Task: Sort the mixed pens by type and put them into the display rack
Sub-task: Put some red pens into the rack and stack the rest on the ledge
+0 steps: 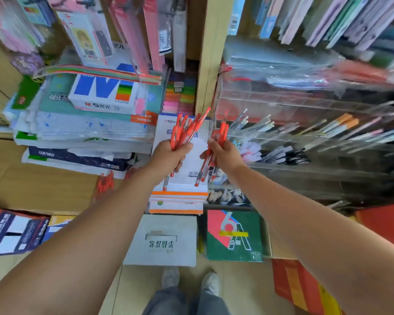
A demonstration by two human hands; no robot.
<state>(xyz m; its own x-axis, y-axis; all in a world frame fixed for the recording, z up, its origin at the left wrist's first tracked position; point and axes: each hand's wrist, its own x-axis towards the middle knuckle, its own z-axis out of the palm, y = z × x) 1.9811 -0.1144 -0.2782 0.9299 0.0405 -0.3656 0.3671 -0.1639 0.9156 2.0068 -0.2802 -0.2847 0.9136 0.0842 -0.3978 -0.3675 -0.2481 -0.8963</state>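
My left hand (168, 156) is closed around a bunch of red pens (187, 129), caps fanning up and to the right. A smaller bunch of red pens (221, 133) is gripped in my right hand (225, 154), tips hanging below the fist. Both hands are close together in front of the left end of the clear acrylic display rack (282, 103). The rack's tiers hold rows of pens: white and pale ones (259, 123), orange-capped ones (344, 122), dark ones (287, 154). Several more red pens (105, 183) lie on a cardboard box at lower left.
Stacks of paper reams (100, 96) fill the shelf to the left. A wooden upright (210, 53) divides the shelves. A pile of white packs (180, 196) lies under my hands. Boxes (234, 235) stand on the floor by my feet.
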